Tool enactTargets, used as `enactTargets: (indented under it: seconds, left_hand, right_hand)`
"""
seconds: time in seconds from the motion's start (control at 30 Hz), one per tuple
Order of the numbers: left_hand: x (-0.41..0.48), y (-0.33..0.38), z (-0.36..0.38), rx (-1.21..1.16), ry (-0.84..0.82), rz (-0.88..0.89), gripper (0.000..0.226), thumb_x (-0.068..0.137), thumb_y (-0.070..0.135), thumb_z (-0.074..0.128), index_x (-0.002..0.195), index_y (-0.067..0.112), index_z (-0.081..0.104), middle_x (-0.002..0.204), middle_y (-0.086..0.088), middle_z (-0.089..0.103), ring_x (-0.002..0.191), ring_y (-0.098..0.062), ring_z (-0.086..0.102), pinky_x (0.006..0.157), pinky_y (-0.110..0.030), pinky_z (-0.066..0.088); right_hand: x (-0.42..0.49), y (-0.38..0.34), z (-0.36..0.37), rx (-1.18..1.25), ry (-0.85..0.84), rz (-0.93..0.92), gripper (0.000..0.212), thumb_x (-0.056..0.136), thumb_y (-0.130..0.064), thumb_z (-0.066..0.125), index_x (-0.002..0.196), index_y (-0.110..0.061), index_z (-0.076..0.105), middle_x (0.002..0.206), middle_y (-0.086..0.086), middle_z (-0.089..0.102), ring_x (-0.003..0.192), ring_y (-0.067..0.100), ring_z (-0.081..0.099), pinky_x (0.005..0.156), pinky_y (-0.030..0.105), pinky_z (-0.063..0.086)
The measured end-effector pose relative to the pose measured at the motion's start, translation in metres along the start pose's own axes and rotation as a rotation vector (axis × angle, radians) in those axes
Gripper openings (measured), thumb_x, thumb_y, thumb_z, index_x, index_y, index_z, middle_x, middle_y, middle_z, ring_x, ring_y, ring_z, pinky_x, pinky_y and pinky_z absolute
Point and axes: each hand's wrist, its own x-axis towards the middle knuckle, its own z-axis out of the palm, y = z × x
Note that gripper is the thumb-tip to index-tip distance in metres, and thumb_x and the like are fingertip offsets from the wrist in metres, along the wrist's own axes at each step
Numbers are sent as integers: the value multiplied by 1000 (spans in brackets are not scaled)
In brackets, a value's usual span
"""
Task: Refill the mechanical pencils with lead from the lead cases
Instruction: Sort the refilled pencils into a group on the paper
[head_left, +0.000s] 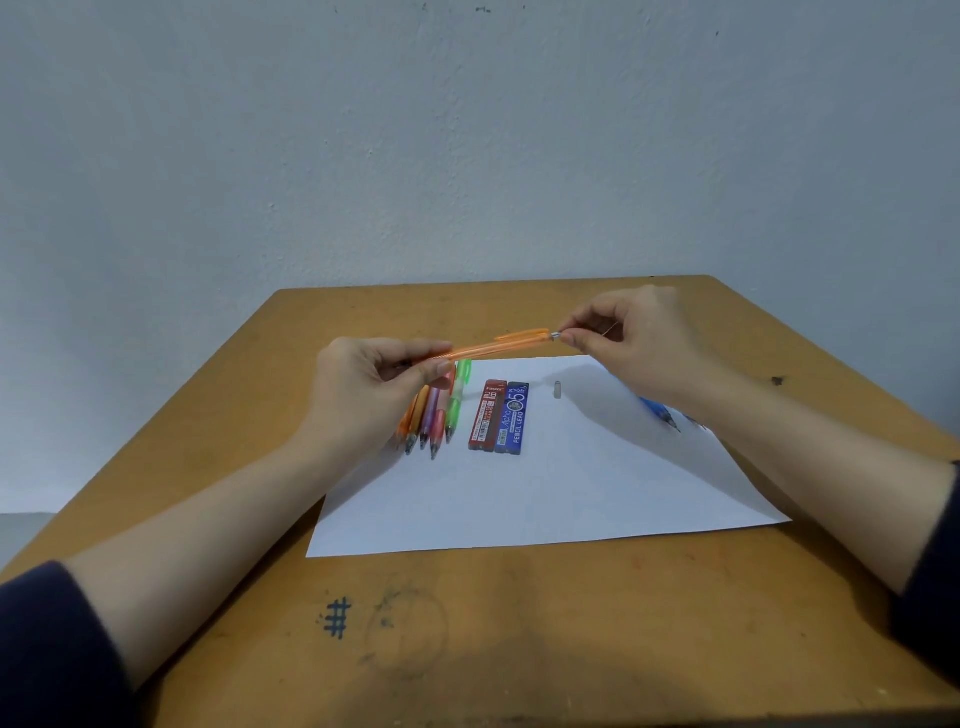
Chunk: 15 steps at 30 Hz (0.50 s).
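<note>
Head view: left hand (374, 384) grips the translucent orange plastic mechanical pencil (498, 347) above the desk (519, 623). Right hand (639, 343) pinches its rear end. Small grey cap (557, 389) is off. Red lead case (487, 415) lies untouched; probably early, with most pencils left.

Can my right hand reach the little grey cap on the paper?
Probably yes: nothing covers the small grey cap, but the right hand is pinching the end of the orange mechanical pencil.

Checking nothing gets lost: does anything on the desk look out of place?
A small grey cap lies loose on the paper, right of the lead cases. A blue pencil lies apart from the row of pencils, partly hidden by the right hand.
</note>
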Motion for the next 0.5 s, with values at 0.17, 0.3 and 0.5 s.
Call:
enactTargets:
  seconds: [0.17,0.3,0.5]
  left_hand:
    - [2,-2,-1,14,30,-7,21,85,17,67,102,30,68,82,21,65,82,10,64,62,-8,51]
    - [4,-6,-3,20,74,-11,21,84,19,68,99,34,67,81,21,65,82,10,64,65,-9,52]
    - [5,-6,-3,27,74,-13,21,84,20,68,99,34,66,81,23,64,82,14,63,64,-8,51]
  right_hand:
    - [3,6,-1,-28,21,11,7,86,-11,67,86,-13,73,63,-14,58,56,1,50,56,9,37]
    - [7,13,-8,38,38,86,10,87,-9,65,84,-16,71,66,-9,61,66,12,57,68,24,47]
    - [7,11,-12,-202,-216,96,7,85,-12,68,86,-15,75,71,-9,65,69,8,59,66,16,45]
